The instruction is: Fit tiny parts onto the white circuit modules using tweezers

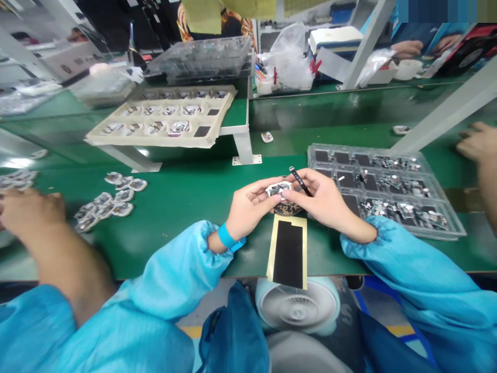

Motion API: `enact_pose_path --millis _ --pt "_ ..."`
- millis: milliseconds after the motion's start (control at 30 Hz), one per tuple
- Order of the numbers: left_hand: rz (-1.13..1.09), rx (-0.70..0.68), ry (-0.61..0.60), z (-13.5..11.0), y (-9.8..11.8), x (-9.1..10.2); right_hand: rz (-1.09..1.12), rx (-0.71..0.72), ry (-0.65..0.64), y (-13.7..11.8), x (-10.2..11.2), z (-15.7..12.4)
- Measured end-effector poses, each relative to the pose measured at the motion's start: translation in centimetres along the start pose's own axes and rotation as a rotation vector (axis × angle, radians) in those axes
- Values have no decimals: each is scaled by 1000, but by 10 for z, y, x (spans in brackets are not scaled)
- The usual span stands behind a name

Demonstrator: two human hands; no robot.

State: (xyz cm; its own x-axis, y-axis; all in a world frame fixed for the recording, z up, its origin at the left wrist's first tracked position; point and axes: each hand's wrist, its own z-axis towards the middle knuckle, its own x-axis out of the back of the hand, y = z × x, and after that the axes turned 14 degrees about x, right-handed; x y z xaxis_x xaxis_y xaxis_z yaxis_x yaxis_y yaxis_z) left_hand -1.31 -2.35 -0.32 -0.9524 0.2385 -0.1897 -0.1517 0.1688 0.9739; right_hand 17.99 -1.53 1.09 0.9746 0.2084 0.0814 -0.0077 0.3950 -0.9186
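On the counter [186, 207]: parts [104, 202] left, tray [384, 191] right, rack [163, 116] behind, strip [288, 251] just before the held board [278, 188].

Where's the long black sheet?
The black sheet lies mid-picture in the head view, at the green table's near edge, just below the left hand and right hand pinching a white part.

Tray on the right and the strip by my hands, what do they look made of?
Tray: thin clear plastic, glossy, by its see-through walls and glinting rim. Strip: matte black sheet, perhaps foam or tape, on a pale yellow backing that looks like paper.
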Motion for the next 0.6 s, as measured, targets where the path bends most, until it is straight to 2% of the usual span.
enact_pose_path --millis 100,200,333,467,533,600 --pt "-22 -13 -20 0 -2 -1 -2 -13 -47 -4 1 1" --pt "25 1 2 1 -4 -2 -116 -1 -118 -7 2 2" --pt "177 6 57 -1 -7 -4 -246 30 -90 -10 1 2" --pt "193 -5 107 -4 -7 -5 -213 22 -90 -11 0 0" --pt "203 -21 139 -4 -6 -5 -185 19 -106 -11 1 0" --pt "273 -45 176 -4 -5 -4 -252 52 -151 -9 4 1"
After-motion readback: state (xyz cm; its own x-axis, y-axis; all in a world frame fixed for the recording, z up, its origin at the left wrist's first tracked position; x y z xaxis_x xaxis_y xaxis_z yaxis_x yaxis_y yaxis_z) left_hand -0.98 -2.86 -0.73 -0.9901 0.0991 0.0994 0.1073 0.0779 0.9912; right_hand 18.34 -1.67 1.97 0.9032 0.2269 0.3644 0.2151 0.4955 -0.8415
